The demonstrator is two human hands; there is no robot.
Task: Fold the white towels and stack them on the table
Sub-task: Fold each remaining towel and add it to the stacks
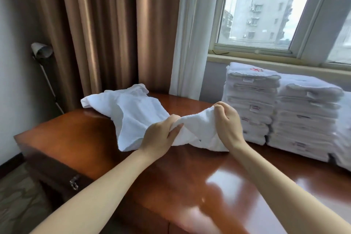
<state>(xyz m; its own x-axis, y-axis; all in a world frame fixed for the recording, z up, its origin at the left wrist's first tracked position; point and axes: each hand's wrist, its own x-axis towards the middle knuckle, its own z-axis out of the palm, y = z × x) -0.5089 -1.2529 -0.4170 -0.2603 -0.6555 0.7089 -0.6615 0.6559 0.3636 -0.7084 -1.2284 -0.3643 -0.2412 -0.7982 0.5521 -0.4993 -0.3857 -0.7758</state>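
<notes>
A white towel lies crumpled across the middle of the glossy brown table, its far end trailing toward the curtain. My left hand grips its near edge, fingers curled into the cloth. My right hand pinches a raised bunch of the same towel a little to the right and holds it above the tabletop. To the right stand two tall stacks of folded white towels, side by side below the window.
Brown curtains and a white sheer hang behind the table. The window sill runs behind the stacks. The table's left edge drops to the floor. A lamp stand is at the left wall.
</notes>
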